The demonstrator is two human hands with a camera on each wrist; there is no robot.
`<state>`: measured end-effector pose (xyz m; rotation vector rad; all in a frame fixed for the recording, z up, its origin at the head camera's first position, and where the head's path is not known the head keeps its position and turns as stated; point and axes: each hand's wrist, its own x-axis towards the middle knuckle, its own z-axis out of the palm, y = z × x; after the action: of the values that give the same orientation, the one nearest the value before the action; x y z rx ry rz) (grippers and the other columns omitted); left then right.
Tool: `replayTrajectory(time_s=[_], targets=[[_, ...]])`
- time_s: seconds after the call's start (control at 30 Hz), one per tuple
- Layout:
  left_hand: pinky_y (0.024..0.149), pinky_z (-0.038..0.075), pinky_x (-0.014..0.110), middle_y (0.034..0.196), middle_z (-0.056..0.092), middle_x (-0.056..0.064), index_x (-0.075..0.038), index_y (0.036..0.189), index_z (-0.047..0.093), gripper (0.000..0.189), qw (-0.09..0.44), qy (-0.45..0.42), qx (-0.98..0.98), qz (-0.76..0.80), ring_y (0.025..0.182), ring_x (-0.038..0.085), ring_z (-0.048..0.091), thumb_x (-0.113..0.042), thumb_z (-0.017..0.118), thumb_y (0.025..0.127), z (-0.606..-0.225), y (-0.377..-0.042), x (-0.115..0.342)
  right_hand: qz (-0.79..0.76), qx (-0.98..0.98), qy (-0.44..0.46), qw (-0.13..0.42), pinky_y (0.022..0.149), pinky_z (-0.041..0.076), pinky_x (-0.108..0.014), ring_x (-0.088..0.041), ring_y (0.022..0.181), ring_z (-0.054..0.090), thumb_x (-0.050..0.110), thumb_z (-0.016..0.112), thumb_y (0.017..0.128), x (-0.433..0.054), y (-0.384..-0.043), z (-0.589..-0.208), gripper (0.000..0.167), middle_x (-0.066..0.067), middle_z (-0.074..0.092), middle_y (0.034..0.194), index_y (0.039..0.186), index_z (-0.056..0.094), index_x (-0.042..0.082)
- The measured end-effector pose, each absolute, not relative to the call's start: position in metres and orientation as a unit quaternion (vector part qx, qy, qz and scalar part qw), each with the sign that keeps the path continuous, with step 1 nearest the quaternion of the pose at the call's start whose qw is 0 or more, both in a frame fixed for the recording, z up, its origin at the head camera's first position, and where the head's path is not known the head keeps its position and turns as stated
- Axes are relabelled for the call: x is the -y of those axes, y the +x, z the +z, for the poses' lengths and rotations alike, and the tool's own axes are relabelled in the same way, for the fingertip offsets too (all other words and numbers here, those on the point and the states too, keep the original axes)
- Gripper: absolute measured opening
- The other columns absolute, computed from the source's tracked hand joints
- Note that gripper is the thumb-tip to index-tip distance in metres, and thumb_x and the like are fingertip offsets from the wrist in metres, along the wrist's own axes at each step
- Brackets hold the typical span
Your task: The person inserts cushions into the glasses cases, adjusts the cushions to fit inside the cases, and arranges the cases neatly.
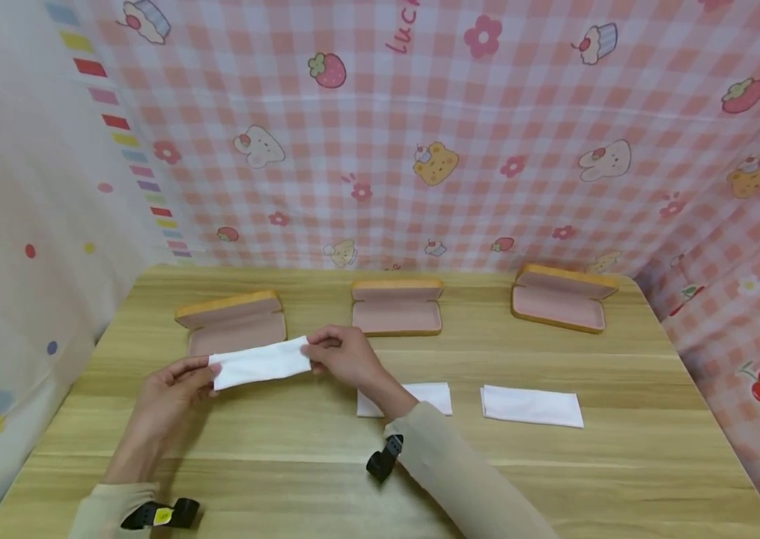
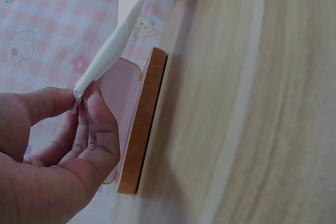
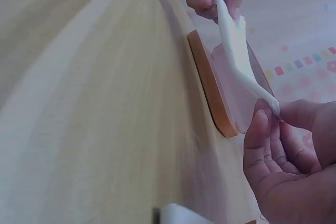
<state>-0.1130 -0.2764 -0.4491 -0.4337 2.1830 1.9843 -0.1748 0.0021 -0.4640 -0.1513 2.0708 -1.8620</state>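
White cloth, folded into a long narrow strip [image 1: 260, 363], is stretched between a person's two bare hands, held in the air over a light wood-grain table [image 1: 272, 442]. The left hand [image 1: 167, 397] pinches one end between thumb and fingers; the right hand [image 1: 349, 358] pinches the other end the same way, its remaining fingers curled beneath. Seen from the head, the strip slants slightly upward toward the right hand and covers the near edge of the left case [image 1: 231, 307], a hinged box with an orange-tan outside and a pinkish lining, its lid raised. Two similar cases, also with lids up, sit along the back of the table: a middle case [image 1: 397, 317] and a right case [image 1: 558, 307], which is turned at an angle. Nearer the person lie two more folded white cloths: a middle cloth [image 1: 430, 397], partly hidden by the right forearm, and a right cloth [image 1: 532, 406], fully in sight beside it. Both arms wear beige sleeves [image 1: 467, 479] with black wrist devices [image 1: 385, 458]. Behind the table hangs a pink checked curtain [image 1: 386, 112] printed with strawberries, flowers, cupcakes and small animals.
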Motion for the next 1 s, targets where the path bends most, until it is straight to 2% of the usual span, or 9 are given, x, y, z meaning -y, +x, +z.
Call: replayTrajectory(time_s=[0.1,0.2,0.43,0.6,0.87,1.0], targets=[[0.074,0.058,0.020,0.090,0.074,-0.016,-0.020,0.105,0.070,0.009,0.075,-0.144,-0.724,0.670,0.078,0.003,0.067,-0.021,0.073,0.097,-0.449,-0.115,0.280,-0.659,-0.729,-0.059,0.176,0.073,0.063,-0.039,-0.015,0.066,0.067,0.017,0.077,0.093,0.004,-0.180,-0.465,0.014,-0.007,0.073,0.082,0.101,0.074,0.006],[0.073,0.059,0.021,0.089,0.075,-0.015,-0.019,0.103,0.071,0.008,0.066,-0.152,-0.715,0.680,0.077,0.004,0.067,-0.019,0.074,0.096,-0.449,-0.118,0.282,-0.652,-0.734,-0.063,0.176,0.070,0.062,-0.037,-0.013,0.064,0.066,0.018,0.077,0.093,0.008,-0.184,-0.464,0.013,-0.004,0.072,0.080,0.100,0.074,0.007],[0.069,0.057,0.019,0.084,0.074,-0.016,-0.024,0.097,0.073,0.005,0.047,-0.159,-0.718,0.676,0.073,0.003,0.066,-0.020,0.075,0.096,-0.448,-0.123,0.288,-0.638,-0.748,-0.071,0.168,0.069,0.061,-0.037,-0.028,0.074,0.073,0.021,0.077,0.093,0.014,-0.190,-0.462,0.012,-0.002,0.072,0.078,0.098,0.074,0.010],[0.069,0.058,0.020,0.086,0.075,-0.015,-0.023,0.098,0.074,0.005,0.039,-0.143,-0.709,0.690,0.073,0.004,0.067,-0.020,0.077,0.094,-0.447,-0.125,0.296,-0.641,-0.746,-0.076,0.163,0.072,0.063,-0.041,-0.038,0.084,0.074,0.021,0.077,0.093,0.021,-0.193,-0.461,0.011,-0.002,0.072,0.078,0.097,0.075,0.011],[0.069,0.059,0.021,0.084,0.074,-0.013,-0.020,0.097,0.076,0.006,0.027,-0.163,-0.717,0.677,0.072,0.004,0.068,-0.021,0.079,0.092,-0.442,-0.131,0.307,-0.642,-0.747,-0.079,0.153,0.066,0.060,-0.038,-0.042,0.085,0.073,0.021,0.078,0.093,0.039,-0.202,-0.463,0.011,-0.002,0.072,0.075,0.092,0.074,0.011],[0.070,0.060,0.022,0.086,0.074,-0.014,-0.017,0.105,0.073,0.017,0.030,-0.180,-0.731,0.658,0.074,0.005,0.069,-0.025,0.079,0.091,-0.442,-0.137,0.309,-0.641,-0.749,-0.076,0.147,0.064,0.059,-0.036,-0.042,0.085,0.073,0.021,0.077,0.094,0.042,-0.207,-0.463,0.011,-0.003,0.072,0.074,0.091,0.074,0.011]])
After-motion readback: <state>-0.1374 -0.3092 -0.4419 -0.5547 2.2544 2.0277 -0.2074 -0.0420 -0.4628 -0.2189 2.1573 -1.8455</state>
